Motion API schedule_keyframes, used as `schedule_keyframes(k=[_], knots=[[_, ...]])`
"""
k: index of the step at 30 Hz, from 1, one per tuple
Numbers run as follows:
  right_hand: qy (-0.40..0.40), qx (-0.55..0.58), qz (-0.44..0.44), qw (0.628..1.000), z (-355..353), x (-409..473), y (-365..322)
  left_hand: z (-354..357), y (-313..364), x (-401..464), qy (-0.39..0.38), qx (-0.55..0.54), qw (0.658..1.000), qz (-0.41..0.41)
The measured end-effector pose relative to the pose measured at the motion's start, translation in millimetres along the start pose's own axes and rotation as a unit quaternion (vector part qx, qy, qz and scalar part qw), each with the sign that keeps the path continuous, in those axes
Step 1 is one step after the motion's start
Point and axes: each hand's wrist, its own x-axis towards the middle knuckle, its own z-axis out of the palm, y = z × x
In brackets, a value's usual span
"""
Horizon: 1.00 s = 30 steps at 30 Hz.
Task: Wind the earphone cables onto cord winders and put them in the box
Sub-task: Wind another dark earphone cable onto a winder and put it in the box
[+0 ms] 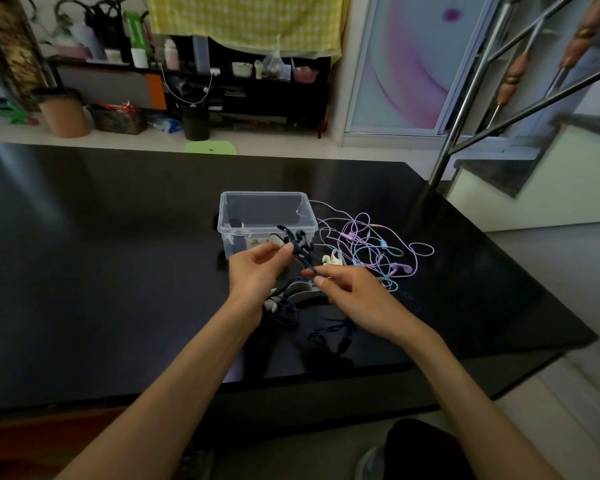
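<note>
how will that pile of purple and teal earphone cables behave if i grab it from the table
The purple and teal cables are probably floppy and light: thin cords in loose loops. Likely to snag and come up together, since the loops cross one another.

Support surface: glossy black table (118, 271), reflective top. On it, near centre: clear plastic box (305, 216), lid off. Just right of the box: loose tangle of purple, pink and teal earphone cables (371, 251), with a white cord winder (331, 259) at its left edge. Nearer the front edge: dark blue earphone cable (329, 329) in loose loops, beside a white earbud (272, 305)
</note>
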Motion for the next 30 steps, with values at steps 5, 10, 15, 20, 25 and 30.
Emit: schedule_keyframes(k=[5, 10, 15, 20, 25, 30], knots=[[0.05, -0.138, -0.039, 0.988, -12, -1, 4, 2, 0, -1, -0.132, 0.15, 0.979, 0.044], [0.097, -0.153, -0.047, 0.982, -30, -8, 12, -4, 9, -4, -0.314, 0.248, 0.916, -0.036], [0.059, -0.147, -0.025, 0.987, -40, -13, 15, -6, 18, -10, -0.426, 0.325, 0.844, 0.0], [-0.05, -0.07, 0.003, 0.996, -44, -15, 16, -8, 23, -11, -0.45, 0.354, 0.819, 0.036], [-0.136, -0.004, 0.039, 0.99, -49, -17, 17, -11, 24, -13, -0.485, 0.334, 0.808, 0.023], [-0.152, 0.043, 0.065, 0.985, -53, -21, 14, -12, 34, -15, -0.516, 0.253, 0.818, 0.017]])
